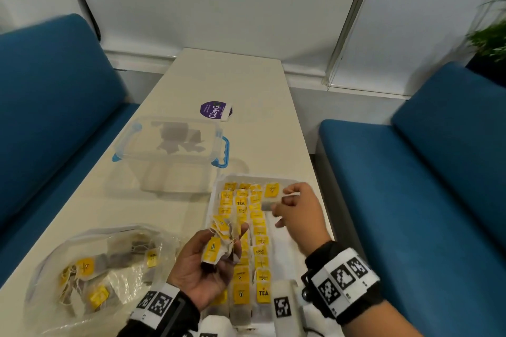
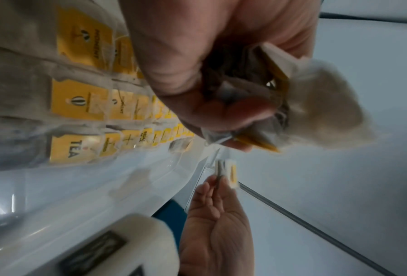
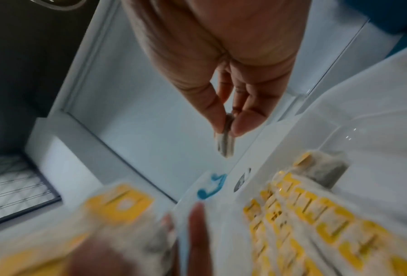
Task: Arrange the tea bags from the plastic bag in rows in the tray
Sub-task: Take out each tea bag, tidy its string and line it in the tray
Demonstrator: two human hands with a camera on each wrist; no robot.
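Observation:
A white tray [image 1: 301, 235] lies near the table's front edge with several rows of yellow-tagged tea bags [image 1: 260, 230] in it. Over its near left side my left hand [image 1: 208, 262] holds a bunch of tea bags [image 1: 221, 241], also seen as the bunch of tea bags [image 2: 268, 104]. My right hand [image 1: 295, 208] hovers above the tray's far right part and pinches a single tea bag [image 1: 269, 204] between thumb and fingers; the single tea bag [image 3: 224, 143] hangs edge-on. A clear plastic bag [image 1: 104, 268] with more tea bags lies at the front left.
A clear plastic box [image 1: 175, 145] with blue clips holds a few dark tea bags behind the tray, with a clear container [image 1: 178, 180] beside it. A purple round sticker [image 1: 216, 110] lies farther back. Blue seats [image 1: 410, 186] flank the narrow table.

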